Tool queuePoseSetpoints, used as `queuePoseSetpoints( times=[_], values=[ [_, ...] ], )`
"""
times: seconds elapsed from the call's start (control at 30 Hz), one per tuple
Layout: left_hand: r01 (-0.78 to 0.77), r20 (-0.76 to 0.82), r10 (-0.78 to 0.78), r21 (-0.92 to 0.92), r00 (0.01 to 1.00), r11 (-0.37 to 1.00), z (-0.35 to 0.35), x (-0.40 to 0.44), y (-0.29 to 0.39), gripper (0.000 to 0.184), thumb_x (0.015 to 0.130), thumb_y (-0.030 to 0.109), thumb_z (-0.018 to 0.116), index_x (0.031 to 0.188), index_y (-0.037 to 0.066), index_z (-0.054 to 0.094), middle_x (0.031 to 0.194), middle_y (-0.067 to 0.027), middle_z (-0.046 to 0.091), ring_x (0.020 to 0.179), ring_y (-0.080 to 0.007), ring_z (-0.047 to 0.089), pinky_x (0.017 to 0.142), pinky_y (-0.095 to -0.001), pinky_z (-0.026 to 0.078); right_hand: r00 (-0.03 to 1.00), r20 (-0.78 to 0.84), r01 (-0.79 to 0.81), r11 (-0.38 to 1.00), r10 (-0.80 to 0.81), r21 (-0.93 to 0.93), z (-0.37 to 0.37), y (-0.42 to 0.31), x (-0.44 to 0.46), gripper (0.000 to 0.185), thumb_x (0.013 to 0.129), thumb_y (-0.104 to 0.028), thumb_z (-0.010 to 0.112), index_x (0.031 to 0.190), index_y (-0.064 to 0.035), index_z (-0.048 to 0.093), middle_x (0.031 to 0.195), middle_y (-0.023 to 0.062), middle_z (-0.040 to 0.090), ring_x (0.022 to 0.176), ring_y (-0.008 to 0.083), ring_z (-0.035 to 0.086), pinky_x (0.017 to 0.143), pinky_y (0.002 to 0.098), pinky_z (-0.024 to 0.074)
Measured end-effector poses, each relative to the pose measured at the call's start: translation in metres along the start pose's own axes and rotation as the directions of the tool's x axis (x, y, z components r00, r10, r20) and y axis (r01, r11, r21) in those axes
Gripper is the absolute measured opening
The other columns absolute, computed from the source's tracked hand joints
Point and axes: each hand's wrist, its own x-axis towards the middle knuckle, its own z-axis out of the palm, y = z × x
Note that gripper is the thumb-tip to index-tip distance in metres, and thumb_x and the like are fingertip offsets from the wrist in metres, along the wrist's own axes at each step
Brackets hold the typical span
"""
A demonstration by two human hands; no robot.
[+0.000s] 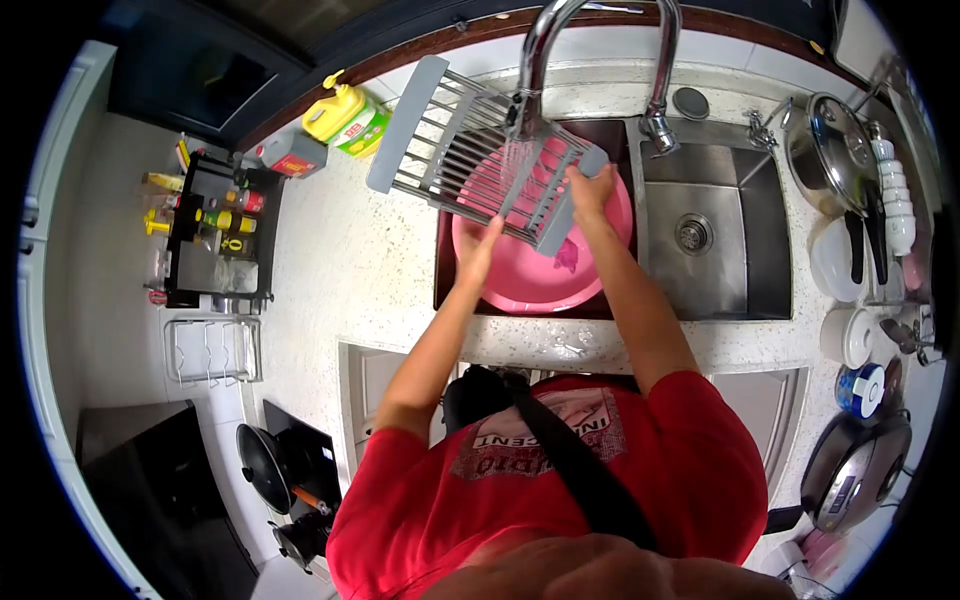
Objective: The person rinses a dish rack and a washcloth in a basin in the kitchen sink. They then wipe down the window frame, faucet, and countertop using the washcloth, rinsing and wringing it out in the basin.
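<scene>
1. Draining rack point(478, 150), with metal bars and grey end pieces, is held up at a tilt over the pink basin point(530, 296), under the tap point(530, 80).
2. Left hand point(478, 252): its grip is closed around the rack's near edge, with the thumb against the bars; the fingers are mostly hidden.
3. Right hand point(592, 192): its grip holds the grey end piece at the rack's right, thumb on the upper face.
4. Water point(514, 165) streams from the tap onto the bars and through towards the basin.
5. The basin sits in the left sink point(446, 275); a darker pink item point(566, 256) lies inside it, too small to identify.
6. Beside that, the right sink point(715, 290) shows bare steel around its drain point(693, 234).
7. On the bench point(335, 250), a yellow pump bottle point(347, 120) stands beyond the rack's left end, with a grey container point(292, 155) just beside it.
8. Along the right side stands a lidded steel pot point(815, 165).
</scene>
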Motion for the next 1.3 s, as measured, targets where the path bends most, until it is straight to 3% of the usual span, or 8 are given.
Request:
queuePoseSetpoints(
  times=[0.2,0.33,0.73,0.93,1.0,1.07,1.13,1.3],
  values=[
    [0.573,0.272,-0.510,-0.493,0.816,0.654,0.052,0.063,-0.058,0.015,0.092,0.013,0.046,0.099,0.000,0.049,0.083,-0.0142,0.061,0.066,-0.0217,0.062,0.047,-0.0341,0.049,0.897,0.034,0.394,0.763,-0.440,-0.512,-0.001,-0.095,-0.038,0.038,0.070,-0.019,0.067,0.097,0.0000,0.047,0.079,0.0202,0.063,0.072,0.0351,0.063,0.065,0.0418,0.0485],
    [0.541,0.280,-0.618,-0.792,0.734,0.283,0.087,0.074,-0.044,0.026,0.097,0.022,0.037,0.100,0.000,0.050,0.087,-0.0166,0.062,0.076,-0.0322,0.062,0.066,-0.0453,0.055,0.767,0.129,0.518,0.489,-0.628,-0.702,-0.012,-0.138,-0.053,0.033,0.071,-0.022,0.065,0.093,-0.0041,0.047,0.075,0.0224,0.061,0.073,0.0417,0.060,0.064,0.0466,0.0476],
    [0.553,0.493,-0.308,-0.820,0.814,0.149,0.080,0.029,-0.020,0.030,0.083,0.031,0.054,0.099,0.005,0.051,0.104,-0.0149,0.053,0.094,-0.0321,0.055,0.080,-0.0538,0.048,0.749,0.173,0.547,0.450,-0.639,-0.706,-0.072,-0.161,-0.033,0.036,0.067,-0.021,0.068,0.094,-0.0041,0.051,0.077,0.0195,0.062,0.073,0.0387,0.061,0.065,0.0439,0.0480],
    [0.344,0.135,-0.316,-0.403,0.939,0.848,-0.008,0.055,-0.004,0.024,0.075,0.023,0.056,0.084,0.001,0.055,0.069,-0.0125,0.057,0.067,-0.0280,0.060,0.067,-0.0434,0.053,0.931,0.273,0.354,0.771,-0.241,-0.528,-0.086,-0.095,-0.037,0.048,0.071,-0.035,0.072,0.096,0.0007,0.052,0.085,0.0139,0.061,0.077,0.0249,0.062,0.068,0.0335,0.0487],
    [0.362,-0.073,-0.392,-0.259,0.917,0.896,-0.011,0.047,0.049,0.020,0.075,0.019,0.055,0.082,0.000,0.055,0.065,-0.0111,0.056,0.061,-0.0249,0.059,0.054,-0.0387,0.052,0.854,0.185,-0.409,0.847,0.487,-0.339,-0.085,-0.102,-0.044,0.058,0.075,-0.039,0.067,0.110,0.0038,0.048,0.092,0.0169,0.059,0.084,0.0304,0.062,0.078,0.0411,0.0488],
    [0.203,-0.136,-0.229,-0.185,0.964,0.962,-0.029,0.065,0.044,0.024,0.075,0.019,0.057,0.084,-0.003,0.056,0.066,-0.0101,0.057,0.054,-0.0203,0.058,0.045,-0.0335,0.049,0.905,0.094,-0.365,0.870,0.415,-0.331,-0.081,-0.096,-0.041,0.053,0.078,-0.035,0.064,0.112,0.0028,0.047,0.095,0.0168,0.057,0.096,0.0319,0.059,0.086,0.0424,0.0461],
    [0.128,-0.173,-0.157,-0.168,0.972,0.977,-0.034,0.070,0.044,0.024,0.076,0.019,0.057,0.086,-0.004,0.056,0.068,-0.0106,0.058,0.054,-0.0195,0.058,0.045,-0.0318,0.048,0.820,0.381,0.548,0.394,-0.427,-0.738,-0.082,-0.079,-0.033,0.049,0.079,-0.029,0.062,0.114,0.0023,0.047,0.104,0.0198,0.055,0.105,0.0366,0.053,0.090,0.0430,0.0435],
    [0.208,-0.057,-0.207,0.013,0.977,0.978,0.009,0.042,0.076,0.032,0.076,0.022,0.063,0.091,-0.005,0.054,0.074,-0.0103,0.057,0.056,-0.0182,0.056,0.046,-0.0310,0.047,0.497,0.763,0.864,0.319,-0.413,-0.390,0.009,-0.065,-0.041,0.047,0.079,-0.020,0.061,0.118,0.0016,0.047,0.114,0.0269,0.052,0.107,0.0408,0.050,0.089,0.0442,0.0422]
  ],
)
